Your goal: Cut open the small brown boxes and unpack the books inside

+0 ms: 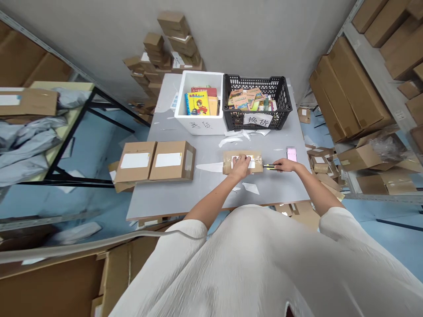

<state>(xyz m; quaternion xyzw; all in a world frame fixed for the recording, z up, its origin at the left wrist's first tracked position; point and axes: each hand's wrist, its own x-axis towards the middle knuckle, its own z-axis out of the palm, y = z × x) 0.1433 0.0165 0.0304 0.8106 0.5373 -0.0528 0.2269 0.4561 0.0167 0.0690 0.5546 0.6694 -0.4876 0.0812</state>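
A small taped cardboard box (227, 164) with a white label lies on the grey table (211, 193). My left hand (242, 165) holds it down from above, its fingers bent over the label. At the box's right end, my right hand (284, 165) is closed round a utility knife (270, 167) with yellow and black parts. The knife points left at the end of the box; whether its blade touches the cardboard I cannot tell. A phone (291, 154) with a pink screen lies just beyond my right hand.
Two labelled cartons (170, 174) stand on the table's left. Behind are a white foam box (200, 125) and a black plastic crate (284, 105), both holding books. Paper scraps (251, 188) lie about. Shelves with boxes (350, 92) flank the right; a rack (74, 119) the left.
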